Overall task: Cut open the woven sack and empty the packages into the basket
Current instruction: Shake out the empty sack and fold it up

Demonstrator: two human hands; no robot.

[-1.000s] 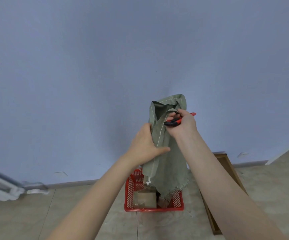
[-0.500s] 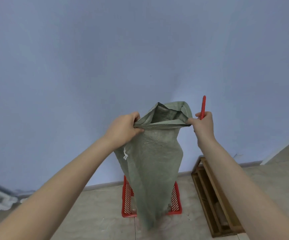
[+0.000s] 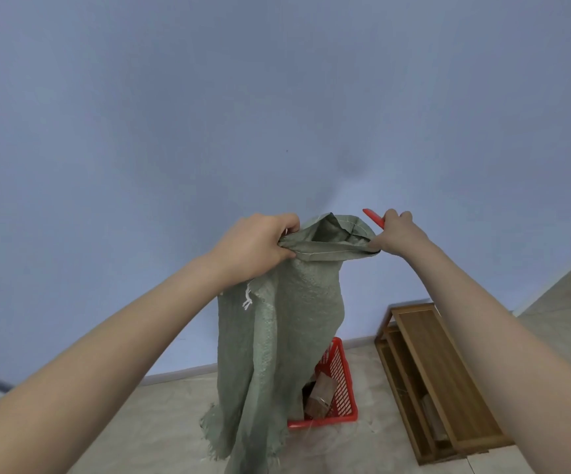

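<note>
Both hands pinch the hemmed end of the woven sack (image 3: 277,336), the left hand (image 3: 253,246) clenched on one corner and the right hand (image 3: 395,232) closed on the other, so the sack hangs upended with its frayed cut mouth down by the basket (image 3: 340,381). Tucked in the same right fist is a red-handled tool (image 3: 373,218), probably the scissors, pointing up and away from the sack, likely kept there to free the fingers for the hem. Holding the sack high above the basket lets gravity do the emptying: brown packages (image 3: 321,395) already lie inside the basket, just beside the sack's lower edge. Right of the basket sits a wooden shelf (image 3: 445,374). Whether anything remains inside the sack I cannot tell.
</note>
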